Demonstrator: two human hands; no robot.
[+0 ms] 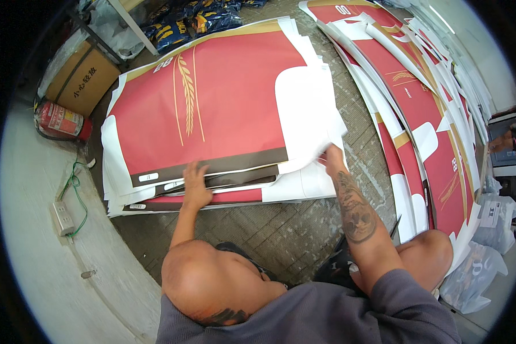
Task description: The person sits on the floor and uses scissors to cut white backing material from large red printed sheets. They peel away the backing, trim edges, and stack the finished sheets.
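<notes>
A stack of large printed sheets (pixel 235 103) lies on the floor in front of me. Its top sheet is red with a gold wheat ear, a dark brown band along the near edge and white margins. My left hand (pixel 195 184) rests at that near edge, fingers spread over the brown band. At the near right corner, my right hand (pixel 333 159) is closed on the white margin, which is slightly lifted and curled. Its fingertips are partly hidden by the paper. Under the top sheet, the edges of several similar sheets show, unevenly layered.
More printed sheets (pixel 404 92) lie in a long curved pile to the right. A fire extinguisher (pixel 62 121) and a cardboard box (pixel 81 80) stand at the left wall, above a power socket (pixel 63 218) with a green wire. Plastic bags (pixel 475 275) sit at lower right; bagged dark garments (pixel 192 23) lie behind.
</notes>
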